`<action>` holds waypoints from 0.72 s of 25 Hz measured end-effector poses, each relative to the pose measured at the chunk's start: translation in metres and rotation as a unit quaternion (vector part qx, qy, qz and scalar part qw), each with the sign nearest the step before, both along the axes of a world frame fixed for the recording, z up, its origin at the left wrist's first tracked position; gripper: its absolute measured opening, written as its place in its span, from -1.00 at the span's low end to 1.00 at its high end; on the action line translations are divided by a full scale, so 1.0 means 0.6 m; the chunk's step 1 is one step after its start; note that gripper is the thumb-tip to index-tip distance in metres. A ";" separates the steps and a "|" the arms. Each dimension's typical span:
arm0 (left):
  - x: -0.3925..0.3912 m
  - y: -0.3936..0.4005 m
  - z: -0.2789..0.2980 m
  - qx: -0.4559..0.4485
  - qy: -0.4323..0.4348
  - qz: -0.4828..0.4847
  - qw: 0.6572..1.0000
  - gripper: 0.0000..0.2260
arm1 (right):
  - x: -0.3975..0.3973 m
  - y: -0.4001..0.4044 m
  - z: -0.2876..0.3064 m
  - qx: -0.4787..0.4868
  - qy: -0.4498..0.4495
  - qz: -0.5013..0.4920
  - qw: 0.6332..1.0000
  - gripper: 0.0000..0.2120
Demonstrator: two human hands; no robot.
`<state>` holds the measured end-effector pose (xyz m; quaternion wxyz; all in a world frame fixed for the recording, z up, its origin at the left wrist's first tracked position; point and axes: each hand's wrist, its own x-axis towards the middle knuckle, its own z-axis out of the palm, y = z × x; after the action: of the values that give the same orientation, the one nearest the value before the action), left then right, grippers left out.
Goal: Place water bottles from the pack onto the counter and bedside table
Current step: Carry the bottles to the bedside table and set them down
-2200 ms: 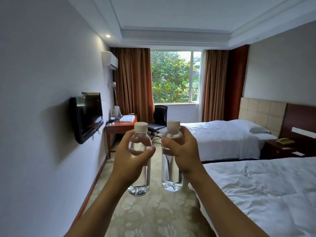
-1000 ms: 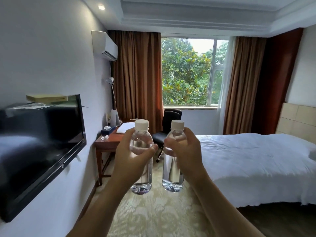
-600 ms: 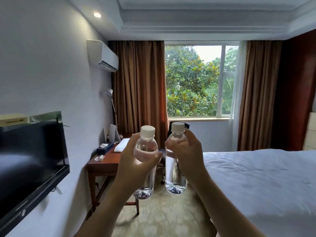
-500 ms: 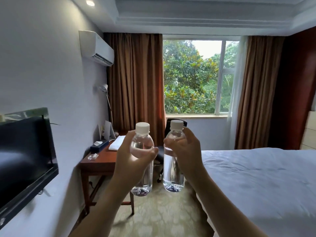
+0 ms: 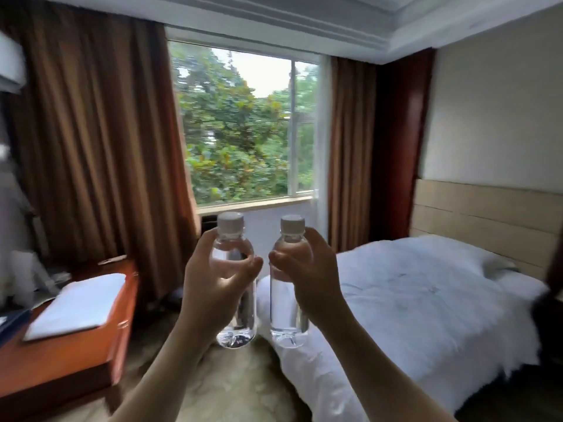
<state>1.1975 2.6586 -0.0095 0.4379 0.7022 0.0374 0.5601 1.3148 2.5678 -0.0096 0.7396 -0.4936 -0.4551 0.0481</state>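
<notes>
In a hotel room, I hold two clear water bottles upright at arm's length, one in each hand, side by side and just apart. My left hand (image 5: 213, 287) wraps the left bottle (image 5: 236, 300) around its upper body, thumb across the near face, fingers (image 5: 204, 239) curled behind it and clamped on the plastic. My right hand (image 5: 310, 278) grips the right bottle (image 5: 288, 309) the same way, its fingers (image 5: 316, 239) closed round the shoulder just under the neck. Both bottles carry pale screw caps, the left cap (image 5: 230, 222) and the right cap (image 5: 292, 223) level with each other, and both look nearly full of water. Their bases hang in the air above the patterned carpet (image 5: 237, 388), resting on nothing.

To the left, near me, stands a reddish wooden worktop (image 5: 67, 357) with a white pad (image 5: 76, 303) lying flat on it; what sits at its far left edge is too blurred to tell. To the right lies a bed (image 5: 426, 300) under a white cover, its padded headboard (image 5: 487, 214) against the right wall. On the far wall a window (image 5: 240, 126) shows green trees, framed by brown curtains (image 5: 100, 141) on both sides. The whole frame is softened by motion blur.
</notes>
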 end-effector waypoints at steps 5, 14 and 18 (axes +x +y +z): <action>0.263 0.027 0.006 0.003 0.038 -0.151 0.988 -0.63 | 0.188 -0.045 0.014 0.001 0.036 -0.214 0.976 -0.79; 0.532 -0.198 -0.005 -0.015 0.041 -0.409 0.912 -0.68 | 0.332 -0.301 0.002 -0.003 0.054 -0.438 0.897 -0.70; 0.598 -0.300 -0.006 -0.006 0.064 -0.450 0.891 -0.73 | 0.378 -0.409 -0.001 0.003 0.074 -0.500 0.863 -0.76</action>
<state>1.5560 2.4787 -0.0133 0.6443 0.6751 -0.2515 0.2566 1.5416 2.3221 -0.0102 0.6973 -0.6475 -0.0916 -0.2934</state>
